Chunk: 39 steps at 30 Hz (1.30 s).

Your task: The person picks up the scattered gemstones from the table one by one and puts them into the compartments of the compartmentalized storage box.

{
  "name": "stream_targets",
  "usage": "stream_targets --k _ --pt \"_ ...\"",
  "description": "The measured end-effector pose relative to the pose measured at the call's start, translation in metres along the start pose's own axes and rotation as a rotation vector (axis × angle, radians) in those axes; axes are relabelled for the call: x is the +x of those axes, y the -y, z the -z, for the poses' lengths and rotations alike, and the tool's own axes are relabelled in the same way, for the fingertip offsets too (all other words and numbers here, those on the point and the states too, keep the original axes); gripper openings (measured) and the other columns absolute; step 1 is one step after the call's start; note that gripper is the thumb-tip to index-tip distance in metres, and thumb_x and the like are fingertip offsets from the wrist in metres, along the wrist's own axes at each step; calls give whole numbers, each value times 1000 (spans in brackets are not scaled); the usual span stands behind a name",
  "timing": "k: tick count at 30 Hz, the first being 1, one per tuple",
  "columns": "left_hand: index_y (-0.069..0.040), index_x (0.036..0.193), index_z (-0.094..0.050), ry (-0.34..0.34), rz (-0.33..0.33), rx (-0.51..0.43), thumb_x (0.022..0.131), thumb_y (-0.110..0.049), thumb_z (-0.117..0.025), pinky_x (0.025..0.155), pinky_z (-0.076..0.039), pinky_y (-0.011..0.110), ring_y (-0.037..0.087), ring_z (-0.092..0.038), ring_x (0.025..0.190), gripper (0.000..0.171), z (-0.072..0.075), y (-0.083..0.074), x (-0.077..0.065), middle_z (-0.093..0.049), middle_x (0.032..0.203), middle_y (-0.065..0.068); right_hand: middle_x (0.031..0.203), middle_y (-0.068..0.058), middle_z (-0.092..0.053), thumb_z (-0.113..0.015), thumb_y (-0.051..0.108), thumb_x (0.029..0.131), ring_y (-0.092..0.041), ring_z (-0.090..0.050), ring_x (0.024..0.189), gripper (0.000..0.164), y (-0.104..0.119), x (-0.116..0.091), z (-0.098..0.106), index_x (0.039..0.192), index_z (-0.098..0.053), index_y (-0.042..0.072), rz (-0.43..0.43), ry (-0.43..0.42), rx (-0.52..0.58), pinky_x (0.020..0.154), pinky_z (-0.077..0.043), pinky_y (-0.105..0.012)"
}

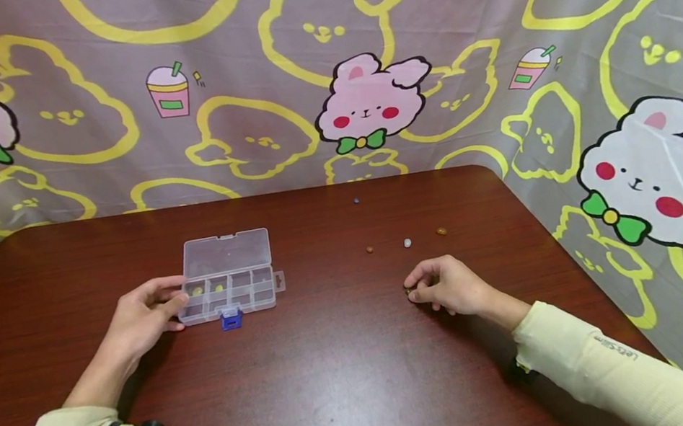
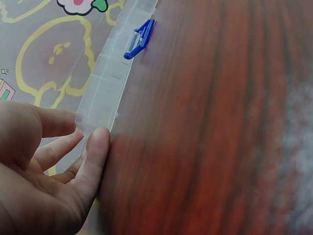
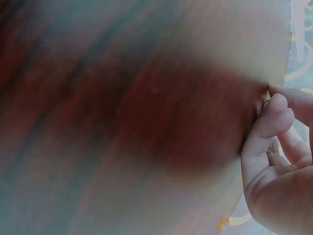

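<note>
A clear plastic compartment box stands with its lid raised and its blue latch hanging at the front. Two small yellowish pieces lie in separate back compartments. My left hand grips the box's left end, thumb at the front corner and fingers behind, as the left wrist view also shows. Off to the right, my right hand pinches a small dark brownish stone between thumb and index finger, low at the tabletop. Fingertips hide most of it in the right wrist view.
Beyond the right hand lie a white stone, an amber-brown stone and a small brown one. A tiny blue piece sits near the back edge of the brown table. Patterned cloth hangs behind and at the right.
</note>
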<state>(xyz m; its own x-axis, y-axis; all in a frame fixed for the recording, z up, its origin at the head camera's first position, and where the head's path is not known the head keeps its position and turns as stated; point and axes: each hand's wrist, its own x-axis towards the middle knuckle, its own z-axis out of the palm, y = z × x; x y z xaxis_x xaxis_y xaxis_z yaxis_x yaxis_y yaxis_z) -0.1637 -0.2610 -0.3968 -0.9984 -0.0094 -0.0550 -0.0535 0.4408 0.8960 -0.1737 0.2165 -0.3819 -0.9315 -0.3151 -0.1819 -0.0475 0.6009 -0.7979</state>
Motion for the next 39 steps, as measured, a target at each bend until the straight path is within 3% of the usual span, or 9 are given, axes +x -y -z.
stream_targets --k 20,39 --pt "6 140 -50 6 3 -2 103 -10 -56 65 -60 31 15 -61 81 41 0 -1 0 -58 118 27 69 -2 -60 -77 7 86 -16 -51 50 8 0 -1 0 88 -69 8 -18 -20 -42 37 -42 -27" --pt "5 141 -50 6 28 15 103 -14 -57 65 -60 30 16 -60 83 43 0 -2 0 -56 118 24 73 -4 -64 -78 6 86 -19 -54 51 10 5 -5 -2 88 -68 5 -37 -80 23 38 -44 -27"
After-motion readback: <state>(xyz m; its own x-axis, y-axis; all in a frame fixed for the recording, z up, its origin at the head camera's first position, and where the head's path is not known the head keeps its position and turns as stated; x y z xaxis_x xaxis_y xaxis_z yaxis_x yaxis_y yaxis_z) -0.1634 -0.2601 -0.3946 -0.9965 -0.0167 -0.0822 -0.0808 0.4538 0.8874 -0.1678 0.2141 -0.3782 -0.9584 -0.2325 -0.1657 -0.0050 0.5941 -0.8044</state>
